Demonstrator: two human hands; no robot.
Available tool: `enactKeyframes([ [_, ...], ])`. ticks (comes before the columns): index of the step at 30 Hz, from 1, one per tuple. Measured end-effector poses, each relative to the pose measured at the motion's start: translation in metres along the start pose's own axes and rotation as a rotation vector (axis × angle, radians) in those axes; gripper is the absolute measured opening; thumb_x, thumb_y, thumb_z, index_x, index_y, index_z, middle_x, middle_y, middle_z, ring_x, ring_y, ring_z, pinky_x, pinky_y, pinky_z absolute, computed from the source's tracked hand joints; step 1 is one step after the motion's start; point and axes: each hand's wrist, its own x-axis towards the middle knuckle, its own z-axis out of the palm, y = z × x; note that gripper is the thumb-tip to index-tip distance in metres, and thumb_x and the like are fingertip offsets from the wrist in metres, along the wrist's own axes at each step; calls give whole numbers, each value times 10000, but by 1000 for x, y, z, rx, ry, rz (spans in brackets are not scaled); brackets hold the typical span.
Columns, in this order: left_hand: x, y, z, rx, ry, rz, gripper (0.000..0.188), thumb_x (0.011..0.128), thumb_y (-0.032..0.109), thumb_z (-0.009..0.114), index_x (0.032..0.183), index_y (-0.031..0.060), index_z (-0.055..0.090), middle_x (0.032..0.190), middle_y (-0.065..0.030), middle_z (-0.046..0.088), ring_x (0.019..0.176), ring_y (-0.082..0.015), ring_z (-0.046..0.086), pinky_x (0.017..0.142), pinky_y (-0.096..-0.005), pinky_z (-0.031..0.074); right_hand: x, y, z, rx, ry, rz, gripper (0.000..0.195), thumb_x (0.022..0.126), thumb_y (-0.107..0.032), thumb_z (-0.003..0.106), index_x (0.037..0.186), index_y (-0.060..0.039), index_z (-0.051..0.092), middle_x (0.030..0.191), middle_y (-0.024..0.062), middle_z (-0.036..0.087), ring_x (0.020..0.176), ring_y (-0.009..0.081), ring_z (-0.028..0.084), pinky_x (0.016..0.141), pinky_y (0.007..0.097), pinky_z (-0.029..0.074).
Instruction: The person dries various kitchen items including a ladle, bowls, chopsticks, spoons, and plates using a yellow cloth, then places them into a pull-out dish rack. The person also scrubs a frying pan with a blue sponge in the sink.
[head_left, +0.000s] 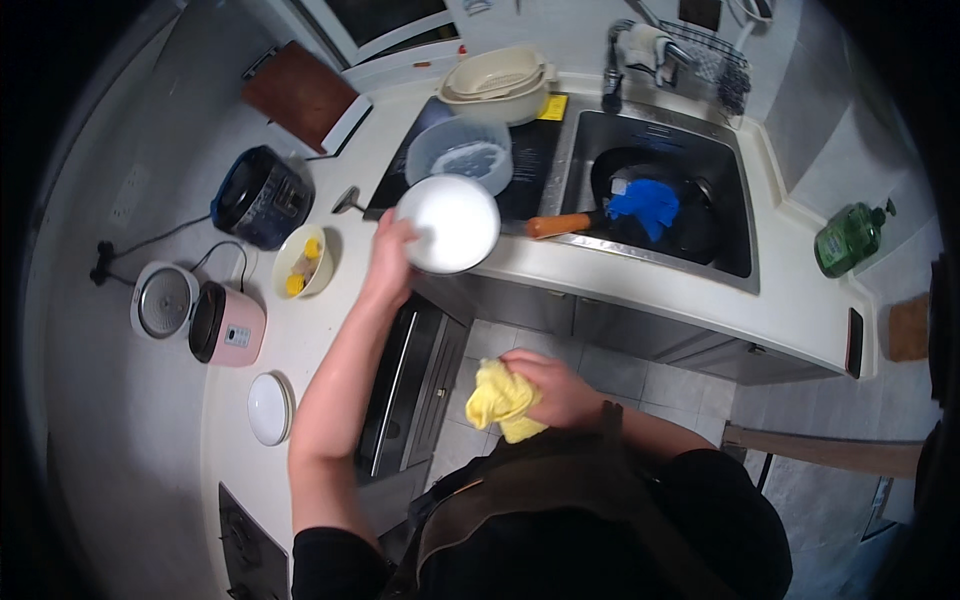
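Note:
My left hand (391, 255) grips the near left rim of a round white dish (453, 225), held above the counter's front edge with its pale face towards me. A bunched yellow cloth (504, 399) is in my right hand (553, 386), in front of my apron and over the floor. Just beyond the dish stands a translucent plastic tub (461, 150) on the black cooktop (529, 169). To the right, a dark pan with a wooden handle (559, 225) lies in the steel sink (739, 217), with a blue cloth (646, 206) in it.
Cream basins with a colander (495, 82) stand behind the tub. On the left counter are a dark rice cooker (262, 199), a bowl (324, 274) with yellow pieces, a pink cooker (240, 330) and stacked white plates (268, 409). A green pump bottle (847, 240) stands right of the sink.

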Motion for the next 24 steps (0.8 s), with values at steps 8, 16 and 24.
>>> enactKeyframes([
  [8,44,26,210,1010,139,900,448,614,173,663,1002,63,467,929,-171,477,889,-372,511,733,-444,448,-58,27,-98,418,259,530,537,697,-30,647,1185,-17,424,1029,98,564,954,174,556,840,291,434],
  [16,60,-24,163,45,-45,-77,578,670,252,538,1188,17,437,1130,-155,518,1003,-302,533,837,-399,429,-38,56,-162,829,703,413,501,803,-18,490,1276,-74,335,1187,113,458,1059,213,495,880,320,428],
  [24,-55,-48,100,-749,-26,-264,475,743,272,531,1135,7,483,1068,-127,567,966,-267,569,830,-359,466,57,26,-116,155,388,82,446,759,-45,631,1169,-51,456,1071,118,506,994,222,530,857,305,425],
])
